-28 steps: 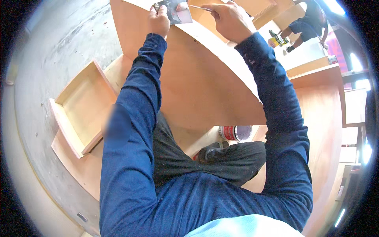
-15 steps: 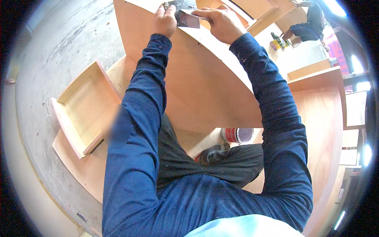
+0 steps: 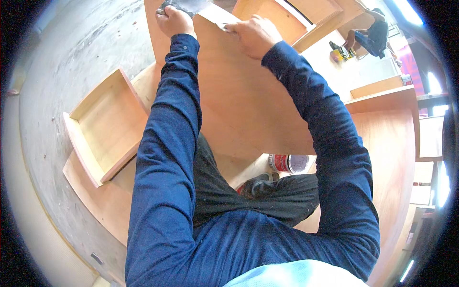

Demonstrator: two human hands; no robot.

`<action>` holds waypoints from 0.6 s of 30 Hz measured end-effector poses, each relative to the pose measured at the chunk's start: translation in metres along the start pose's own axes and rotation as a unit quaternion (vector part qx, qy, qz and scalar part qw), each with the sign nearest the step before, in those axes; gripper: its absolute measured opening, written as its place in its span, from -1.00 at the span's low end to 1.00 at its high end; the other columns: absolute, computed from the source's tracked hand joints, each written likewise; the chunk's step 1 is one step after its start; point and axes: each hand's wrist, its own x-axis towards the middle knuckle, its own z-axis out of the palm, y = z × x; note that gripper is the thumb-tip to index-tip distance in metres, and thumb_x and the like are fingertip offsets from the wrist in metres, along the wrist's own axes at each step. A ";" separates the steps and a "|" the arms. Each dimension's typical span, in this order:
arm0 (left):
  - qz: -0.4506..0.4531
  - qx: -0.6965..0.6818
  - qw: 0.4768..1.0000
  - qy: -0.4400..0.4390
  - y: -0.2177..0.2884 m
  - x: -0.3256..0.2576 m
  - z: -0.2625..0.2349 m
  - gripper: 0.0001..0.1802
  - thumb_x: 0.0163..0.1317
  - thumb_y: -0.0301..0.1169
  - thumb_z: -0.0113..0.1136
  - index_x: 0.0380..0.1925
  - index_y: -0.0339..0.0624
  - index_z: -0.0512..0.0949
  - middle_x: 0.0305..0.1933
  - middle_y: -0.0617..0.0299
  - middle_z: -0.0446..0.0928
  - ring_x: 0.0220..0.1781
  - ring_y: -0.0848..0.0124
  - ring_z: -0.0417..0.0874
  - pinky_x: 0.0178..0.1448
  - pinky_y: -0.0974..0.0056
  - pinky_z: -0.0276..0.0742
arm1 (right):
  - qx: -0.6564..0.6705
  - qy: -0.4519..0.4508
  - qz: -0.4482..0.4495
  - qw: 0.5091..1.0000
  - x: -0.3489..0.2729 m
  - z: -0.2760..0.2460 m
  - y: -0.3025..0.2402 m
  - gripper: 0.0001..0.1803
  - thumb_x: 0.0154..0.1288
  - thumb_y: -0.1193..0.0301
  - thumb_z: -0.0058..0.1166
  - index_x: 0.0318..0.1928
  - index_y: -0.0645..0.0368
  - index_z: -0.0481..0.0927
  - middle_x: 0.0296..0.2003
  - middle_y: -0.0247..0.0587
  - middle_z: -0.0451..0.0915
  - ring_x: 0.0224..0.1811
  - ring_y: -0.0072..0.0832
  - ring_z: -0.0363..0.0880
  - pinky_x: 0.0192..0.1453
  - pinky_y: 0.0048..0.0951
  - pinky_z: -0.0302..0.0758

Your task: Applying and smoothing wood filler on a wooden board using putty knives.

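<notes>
**Both hands at the far edge of the tilted board**

The left hand (image 3: 174, 20) is closed around a dark wad at the far left corner of the plywood board (image 3: 248, 110). The right hand (image 3: 256, 34) pinches one end of a pale flat strip (image 3: 217, 16). The strip's long axis runs left to right between the hands, along the board's far edge, nearer the right hand. To the left lies an open wooden drawer box (image 3: 103, 126); a red can (image 3: 289, 163) sits near the knee, leaving free room only across the board's face.
</notes>
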 end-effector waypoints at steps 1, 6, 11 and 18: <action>-0.011 0.011 1.000 0.001 0.003 0.000 0.000 -0.67 0.34 -0.39 -0.16 -0.08 -0.47 0.43 -0.08 -0.09 0.56 -0.08 0.10 0.63 0.04 0.15 0.52 | 0.000 -0.002 -0.001 1.000 -0.004 0.003 0.002 -0.53 0.17 0.41 0.02 0.10 -0.28 0.62 -0.37 0.00 0.69 -0.31 -0.17 0.69 -0.17 -0.18 0.60; -0.041 -0.023 0.999 0.015 0.009 0.000 -0.005 -0.64 0.31 -0.41 -0.17 -0.03 -0.48 0.41 -0.07 -0.08 0.56 -0.09 0.10 0.66 0.04 0.19 0.59 | 0.134 -0.046 0.045 0.989 -0.004 -0.025 0.004 -0.66 0.22 0.41 -0.01 -0.02 -0.06 0.68 -0.32 0.02 0.68 -0.26 -0.10 0.66 -0.14 -0.20 0.57; -0.059 -0.086 0.995 0.005 0.007 0.003 -0.006 -0.68 0.34 -0.37 -0.14 -0.09 -0.43 0.43 -0.11 -0.08 0.56 -0.11 0.14 0.62 0.01 0.17 0.52 | 0.099 -0.028 0.076 0.992 0.016 -0.008 0.005 -0.66 0.19 0.35 0.02 -0.01 -0.02 0.66 -0.31 0.02 0.68 -0.24 -0.09 0.66 -0.15 -0.18 0.58; -0.064 -0.065 0.996 0.011 -0.001 0.033 -0.032 -0.66 0.29 -0.40 -0.09 0.02 -0.34 0.41 -0.06 -0.03 0.56 -0.17 0.13 0.69 -0.27 0.12 0.70 | 0.120 -0.034 0.039 0.991 0.002 -0.009 0.001 -0.51 0.04 0.42 0.07 0.06 -0.11 0.64 -0.44 0.01 0.65 -0.33 -0.11 0.65 -0.20 -0.17 0.56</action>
